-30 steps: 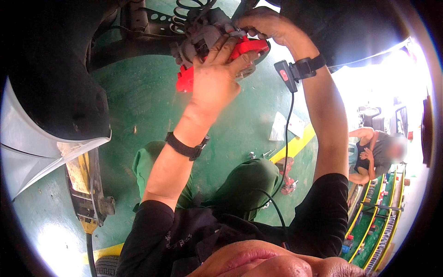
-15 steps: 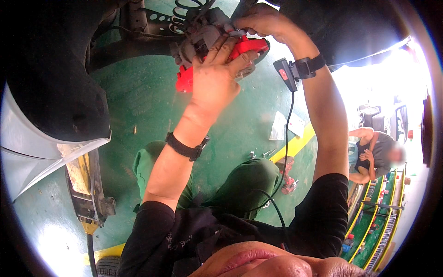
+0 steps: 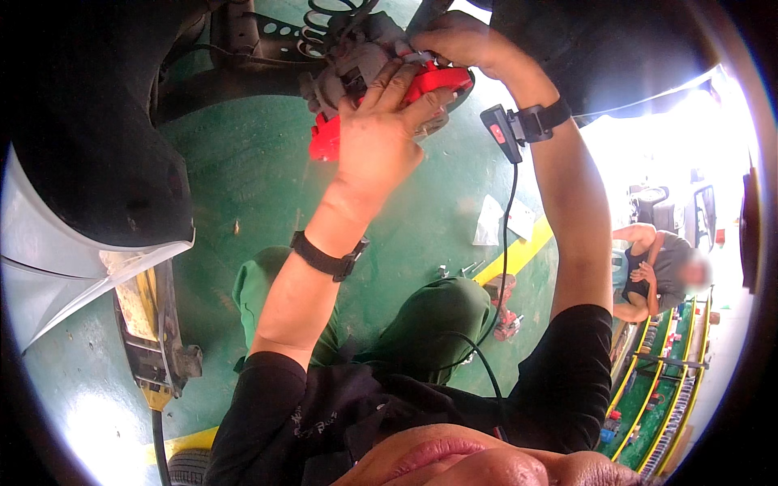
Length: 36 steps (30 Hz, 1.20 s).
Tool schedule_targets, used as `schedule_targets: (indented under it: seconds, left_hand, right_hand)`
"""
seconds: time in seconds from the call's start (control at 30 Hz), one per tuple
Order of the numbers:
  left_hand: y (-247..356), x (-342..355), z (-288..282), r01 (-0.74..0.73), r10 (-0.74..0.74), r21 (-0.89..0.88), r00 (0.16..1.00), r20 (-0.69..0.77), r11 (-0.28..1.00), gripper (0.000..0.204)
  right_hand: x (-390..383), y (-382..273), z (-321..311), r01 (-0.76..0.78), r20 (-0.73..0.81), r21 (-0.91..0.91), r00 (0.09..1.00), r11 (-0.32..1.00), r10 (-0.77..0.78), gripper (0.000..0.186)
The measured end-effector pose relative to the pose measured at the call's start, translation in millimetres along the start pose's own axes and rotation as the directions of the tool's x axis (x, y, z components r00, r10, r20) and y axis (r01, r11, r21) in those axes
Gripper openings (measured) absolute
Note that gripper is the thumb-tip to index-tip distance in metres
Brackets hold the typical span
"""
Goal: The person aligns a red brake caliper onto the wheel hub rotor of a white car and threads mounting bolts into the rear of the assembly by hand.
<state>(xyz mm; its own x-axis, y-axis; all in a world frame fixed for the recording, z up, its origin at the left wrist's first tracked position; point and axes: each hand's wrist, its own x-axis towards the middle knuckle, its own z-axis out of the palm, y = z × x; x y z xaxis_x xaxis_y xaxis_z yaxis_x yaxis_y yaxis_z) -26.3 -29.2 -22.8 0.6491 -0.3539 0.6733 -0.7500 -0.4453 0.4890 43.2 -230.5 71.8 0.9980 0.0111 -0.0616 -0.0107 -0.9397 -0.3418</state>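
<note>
A grey and red brake assembly [image 3: 324, 138] hangs under the vehicle, beside a coil spring [image 3: 316, 32]. My left hand [image 3: 381, 134] grips its front, fingers over the grey body and thumb at the red part. My right hand [image 3: 466, 44] reaches to its upper right side, fingers curled at the metal by the red piece; what they hold is partly hidden. Black straps circle both forearms, the right one carrying a small device [image 3: 502, 134] with a cable.
A white panel [image 3: 57, 275] and a floor jack [image 3: 162, 364] are at left. Tools [image 3: 506, 320], small metal parts [image 3: 454, 271] and a white bag [image 3: 488, 223] lie on the green floor [image 3: 219, 162]. At right, another person [image 3: 656, 275] sits near yellow-railed racks [image 3: 664, 389].
</note>
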Motion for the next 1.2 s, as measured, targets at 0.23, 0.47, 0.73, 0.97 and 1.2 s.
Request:
schedule_targets:
  seconds: [0.23,0.47,0.73,0.97,1.2]
  left_hand:
    - [-0.6,-0.8,1.1,-0.004,0.005,0.002,1.000,-0.008,1.000,0.063]
    - [-1.4,-0.9,0.2,-0.003,0.003,-0.001,1.000,-0.009,1.000,0.063]
    - [0.1,-1.3,1.4,0.008,-0.008,-0.014,1.000,0.006,1.000,0.062]
    - [0.9,-0.4,0.9,0.012,-0.011,-0.031,1.000,0.015,0.999,0.063]
    - [-0.3,-1.2,3.7,0.011,-0.011,-0.026,1.000,-0.003,1.000,0.061]
  right_hand:
    - [11.1,-11.2,-5.2,0.041,-0.031,-0.375,0.998,0.926,-0.057,0.053]
    - [6.0,-15.7,-5.3,-0.010,-0.094,-0.278,0.995,0.961,-0.017,0.051]
    - [2.6,-14.5,-5.1,-0.134,-0.051,-0.105,0.990,0.985,0.130,0.045]
    - [7.0,-4.4,-3.2,0.007,-0.047,-0.182,0.999,0.983,-0.015,0.044]
    - [3.5,-14.8,-6.6,-0.107,-0.048,-0.083,0.993,0.991,0.104,0.039]
